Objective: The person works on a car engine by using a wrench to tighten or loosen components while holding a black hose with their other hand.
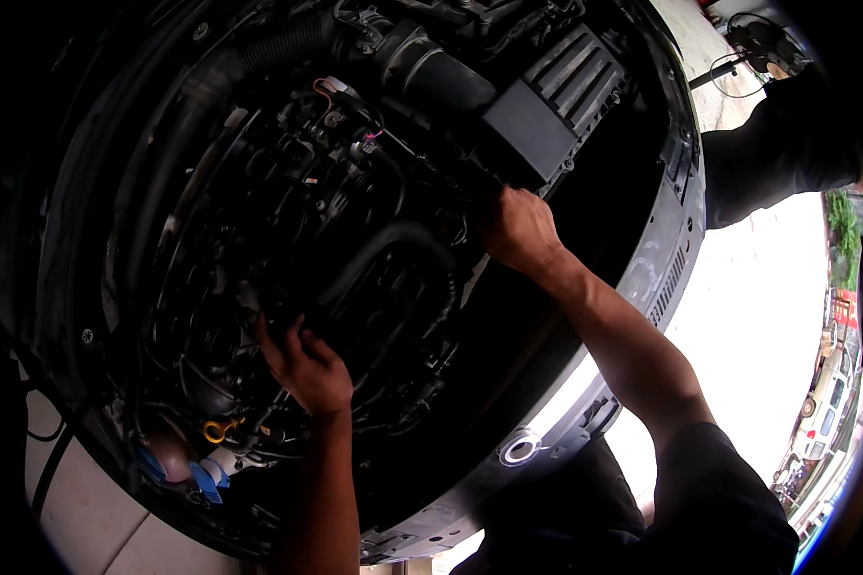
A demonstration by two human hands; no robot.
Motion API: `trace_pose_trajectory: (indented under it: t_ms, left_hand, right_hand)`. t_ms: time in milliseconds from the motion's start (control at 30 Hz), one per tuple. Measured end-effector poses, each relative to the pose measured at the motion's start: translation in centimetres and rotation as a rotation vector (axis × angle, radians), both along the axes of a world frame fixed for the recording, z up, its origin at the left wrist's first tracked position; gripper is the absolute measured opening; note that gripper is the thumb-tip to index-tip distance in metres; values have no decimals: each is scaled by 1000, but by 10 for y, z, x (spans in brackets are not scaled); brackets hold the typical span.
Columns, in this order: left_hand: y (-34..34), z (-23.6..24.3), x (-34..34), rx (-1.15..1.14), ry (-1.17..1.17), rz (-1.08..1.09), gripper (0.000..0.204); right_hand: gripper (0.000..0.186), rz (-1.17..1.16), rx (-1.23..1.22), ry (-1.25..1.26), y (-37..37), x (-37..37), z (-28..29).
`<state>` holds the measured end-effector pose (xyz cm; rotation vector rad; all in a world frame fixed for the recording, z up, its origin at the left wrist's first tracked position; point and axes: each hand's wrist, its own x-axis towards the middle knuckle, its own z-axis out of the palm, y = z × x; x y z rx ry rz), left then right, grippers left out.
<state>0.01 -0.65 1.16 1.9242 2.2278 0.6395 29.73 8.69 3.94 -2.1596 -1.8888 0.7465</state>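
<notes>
Open engine bay, viewed from above. Far left, low: blue cap (204, 476) and yellow dipstick loop (217, 429), both seated, untouched.

Left hand (305, 369) — reaches into the dark tangle of hoses (384, 259) in the middle of the bay; fingers spread and curled onto a part beneath them. Too dark to tell whether they grasp it or only press on it.

Right hand (520, 228) — clenched at the lower corner of the black ribbed air-filter box (558, 101), fingers hidden against it; cannot tell if a tool is in the fist.

Judgement: work looks mid-course. The box sits in place, its ribbed duct (288, 43) attached; nothing visibly lifted out.

Far right: another person's dark sleeve (777, 144), apart from the bay.
</notes>
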Motion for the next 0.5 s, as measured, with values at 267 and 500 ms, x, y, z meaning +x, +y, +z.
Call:
trace_pose_trajectory:
  t_ms: [267,500]
  left_hand:
    - [-1,-4,-3,25,14,-17,23]
    - [0,1,0,9,-36,0,23]
  right_hand:
    - [24,76,330,-144,-8,-27,-24]
    - [37,69,303,4,-2,-33,-28]
